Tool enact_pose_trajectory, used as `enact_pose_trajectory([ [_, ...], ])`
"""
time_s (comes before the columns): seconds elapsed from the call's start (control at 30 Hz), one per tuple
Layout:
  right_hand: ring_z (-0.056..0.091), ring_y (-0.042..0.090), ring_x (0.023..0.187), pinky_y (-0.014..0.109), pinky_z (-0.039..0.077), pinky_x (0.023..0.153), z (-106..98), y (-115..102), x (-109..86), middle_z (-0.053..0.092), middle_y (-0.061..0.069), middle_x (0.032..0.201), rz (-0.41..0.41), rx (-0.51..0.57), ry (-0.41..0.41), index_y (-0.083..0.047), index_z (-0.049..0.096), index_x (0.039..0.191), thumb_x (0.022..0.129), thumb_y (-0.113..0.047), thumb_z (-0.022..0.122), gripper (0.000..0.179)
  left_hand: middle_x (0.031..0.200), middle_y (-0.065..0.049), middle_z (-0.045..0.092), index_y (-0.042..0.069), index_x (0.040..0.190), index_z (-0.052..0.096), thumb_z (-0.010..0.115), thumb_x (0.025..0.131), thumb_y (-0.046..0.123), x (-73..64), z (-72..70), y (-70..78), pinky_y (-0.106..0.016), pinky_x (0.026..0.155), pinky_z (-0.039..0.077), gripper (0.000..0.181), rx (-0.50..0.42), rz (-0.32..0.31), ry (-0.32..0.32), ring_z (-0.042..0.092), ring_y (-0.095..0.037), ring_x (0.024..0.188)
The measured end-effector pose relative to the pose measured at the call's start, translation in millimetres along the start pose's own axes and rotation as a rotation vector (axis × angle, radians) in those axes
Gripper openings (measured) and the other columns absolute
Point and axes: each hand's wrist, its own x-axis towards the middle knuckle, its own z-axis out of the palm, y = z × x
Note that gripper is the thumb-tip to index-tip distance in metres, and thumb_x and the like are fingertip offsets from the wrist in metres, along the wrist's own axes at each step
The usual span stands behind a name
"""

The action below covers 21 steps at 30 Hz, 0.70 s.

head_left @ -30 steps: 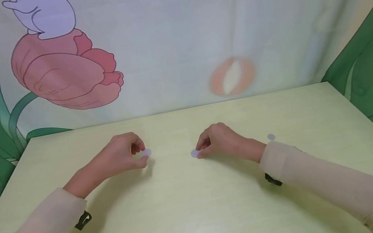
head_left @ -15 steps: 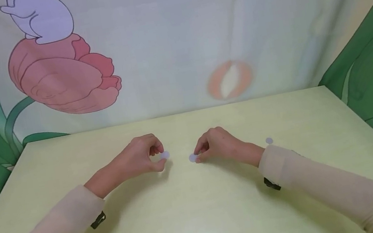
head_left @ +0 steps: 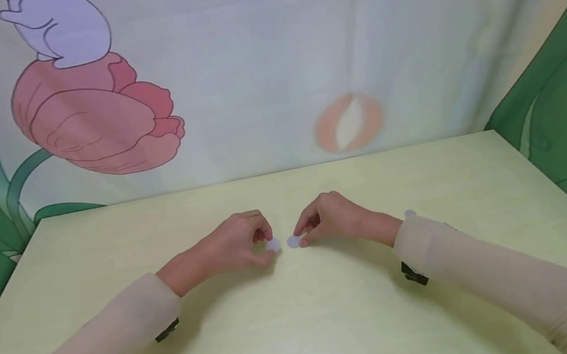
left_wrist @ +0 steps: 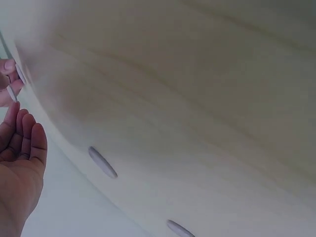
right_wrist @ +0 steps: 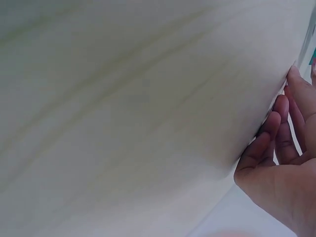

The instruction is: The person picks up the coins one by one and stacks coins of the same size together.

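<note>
I see the left hand (head_left: 235, 243) part-curled, pinching a pale disc (head_left: 274, 245) by its edge; right hand (head_left: 336, 218) pinches a second disc (head_left: 292, 242) likewise, just beside, not touching. Edge grip likely because they're thin. Third disc (head_left: 409, 213) on tabletop (head_left: 306, 322), partly behind right cuff (head_left: 410, 238).

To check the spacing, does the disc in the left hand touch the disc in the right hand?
Apart. The head view shows a narrow strip of table between left disc and right disc.
</note>
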Motion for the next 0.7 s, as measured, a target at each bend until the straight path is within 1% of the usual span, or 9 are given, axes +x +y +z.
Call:
enact_pose_trajectory([
  [0.17, 0.057, 0.007, 0.072, 0.022, 0.045, 0.069, 0.7, 5.8, 2.3, 0.067, -0.009, 0.072, -0.032, 0.002, -0.002, -0.021, 0.083, 0.092, 0.080, -0.022, 0.088, 0.013, 0.086, 0.000, 0.060, 0.006, 0.092, 0.066, 0.077, 0.082, 0.018, 9.9, 6.0, 3.5, -0.025, 0.072, 0.049, 0.018, 0.031, -0.001, -0.016, 0.054, -0.013, 0.077],
  [0.37, 0.057, 0.006, 0.072, 0.021, 0.046, 0.069, -0.5, 3.7, 1.6, 0.067, -0.010, 0.073, -0.028, 0.002, -0.004, -0.020, 0.083, 0.093, 0.081, -0.021, 0.087, 0.013, 0.088, -0.001, 0.062, 0.004, 0.092, 0.068, 0.077, 0.083, 0.019, 21.6, 7.6, 10.6, -0.026, 0.074, 0.050, 0.019, 0.039, -0.039, -0.043, 0.055, -0.013, 0.078],
  [0.6, 0.058, 0.007, 0.072, 0.021, 0.046, 0.068, -1.2, 0.8, -1.0, 0.067, -0.009, 0.073, -0.020, 0.019, -0.004, -0.019, 0.082, 0.094, 0.082, -0.021, 0.087, 0.013, 0.083, 0.000, 0.060, 0.004, 0.089, 0.069, 0.077, 0.082, 0.019, 31.0, 13.5, 13.6, -0.025, 0.069, 0.048, 0.018, -0.002, -0.121, -0.075, 0.053, -0.014, 0.075],
  [0.7, 0.057, 0.007, 0.072, 0.021, 0.046, 0.068, -1.0, 1.5, -0.5, 0.066, -0.009, 0.072, -0.021, 0.023, -0.001, -0.019, 0.082, 0.092, 0.082, -0.021, 0.087, 0.011, 0.082, 0.000, 0.060, 0.004, 0.089, 0.069, 0.077, 0.082, 0.017, 33.5, 16.4, 14.5, -0.024, 0.069, 0.047, 0.017, -0.021, -0.158, -0.076, 0.054, -0.014, 0.075],
])
